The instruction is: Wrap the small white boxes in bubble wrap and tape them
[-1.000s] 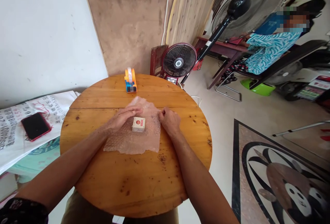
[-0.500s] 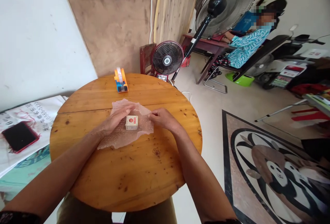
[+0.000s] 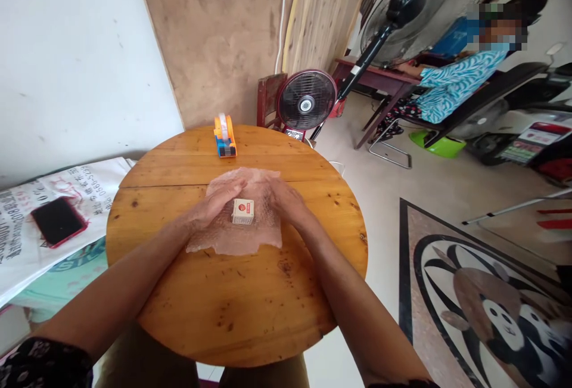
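Observation:
A small cream box (image 3: 243,211) with a red emblem rests on a pinkish, see-through sheet of bubble wrap (image 3: 236,242), which is spread on the round wooden table. My left hand (image 3: 218,201) lies on the left part of the sheet, fingers stretched out close beside the box. On the other side, my right hand (image 3: 286,198) rests on the sheet's right part, fingers extended and slightly blurred. Neither hand grips the box.
Beyond the sheet stands an orange and blue tape dispenser (image 3: 225,136) on the wooden table (image 3: 214,310). A phone (image 3: 59,222) lies on a white printed sack to the left. Behind the table is a fan (image 3: 306,102); a person (image 3: 465,87) sits at a desk farther back.
My right hand has gone from pinching the sheet's right edge to lying with fingers out on it. The sheet is spread flatter and turned somewhat. The view has shifted left.

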Tool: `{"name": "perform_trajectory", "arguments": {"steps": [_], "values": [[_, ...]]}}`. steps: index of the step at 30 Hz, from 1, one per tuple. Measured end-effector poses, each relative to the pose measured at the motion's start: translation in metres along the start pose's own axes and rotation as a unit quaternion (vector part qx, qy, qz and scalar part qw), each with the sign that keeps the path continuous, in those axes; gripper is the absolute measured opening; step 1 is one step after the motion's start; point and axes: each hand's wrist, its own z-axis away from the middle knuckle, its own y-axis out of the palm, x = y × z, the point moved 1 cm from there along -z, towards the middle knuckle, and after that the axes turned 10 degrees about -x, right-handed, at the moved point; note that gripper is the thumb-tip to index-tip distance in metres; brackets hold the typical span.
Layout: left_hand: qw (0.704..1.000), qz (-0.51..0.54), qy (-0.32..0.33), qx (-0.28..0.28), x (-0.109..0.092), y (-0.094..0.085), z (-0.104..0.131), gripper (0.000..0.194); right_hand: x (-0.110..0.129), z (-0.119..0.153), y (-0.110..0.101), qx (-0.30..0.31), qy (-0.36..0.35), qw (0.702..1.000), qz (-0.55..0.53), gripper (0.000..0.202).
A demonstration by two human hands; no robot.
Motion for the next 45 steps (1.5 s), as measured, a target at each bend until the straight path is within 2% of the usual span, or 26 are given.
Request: {"name": "perform_trajectory", "arguments": {"steps": [3, 6, 9, 12, 20, 28, 33, 39, 43, 45], "values": [[0.999, 0.027, -0.017, 0.015, -0.006, 0.001, 0.001, 0.073, -0.003, -0.008, 0.006, 0.023, -0.021, 0.998, 0.054, 0.045], [0.997, 0.069, -0.04, -0.013, -0.012, 0.001, 0.001, 0.08, -0.002, -0.017, 0.011, 0.023, -0.018, 0.995, 0.099, 0.043], [0.993, 0.103, -0.045, -0.039, -0.016, 0.0, -0.001, 0.073, 0.001, -0.023, 0.012, 0.012, -0.016, 0.993, 0.12, 0.04], [0.992, 0.114, -0.039, -0.037, -0.017, 0.0, -0.002, 0.065, 0.004, -0.025, 0.013, 0.002, -0.012, 0.99, 0.139, 0.037], [0.984, 0.146, -0.085, -0.056, -0.02, 0.0, 0.003, 0.072, 0.008, -0.029, 0.02, -0.034, -0.037, 0.983, 0.175, 0.033], [0.983, 0.161, -0.039, -0.074, -0.023, 0.001, 0.006, 0.056, 0.004, -0.028, 0.011, -0.042, -0.07, 0.98, 0.179, 0.032], [0.979, 0.187, -0.07, -0.039, -0.022, 0.002, 0.008, 0.05, 0.011, -0.012, -0.005, -0.071, -0.106, 0.977, 0.168, 0.032], [0.97, 0.218, -0.097, -0.037, -0.018, 0.001, 0.007, 0.044, 0.014, 0.003, -0.011, -0.028, -0.113, 0.987, 0.111, 0.03], [0.97, 0.23, -0.078, -0.029, -0.018, 0.0, 0.006, 0.037, 0.01, 0.007, -0.012, -0.012, -0.138, 0.99, 0.031, 0.032], [0.97, 0.231, -0.072, -0.007, -0.017, 0.0, 0.006, 0.034, 0.008, 0.01, -0.015, -0.006, -0.127, 0.992, 0.005, 0.032]]}}
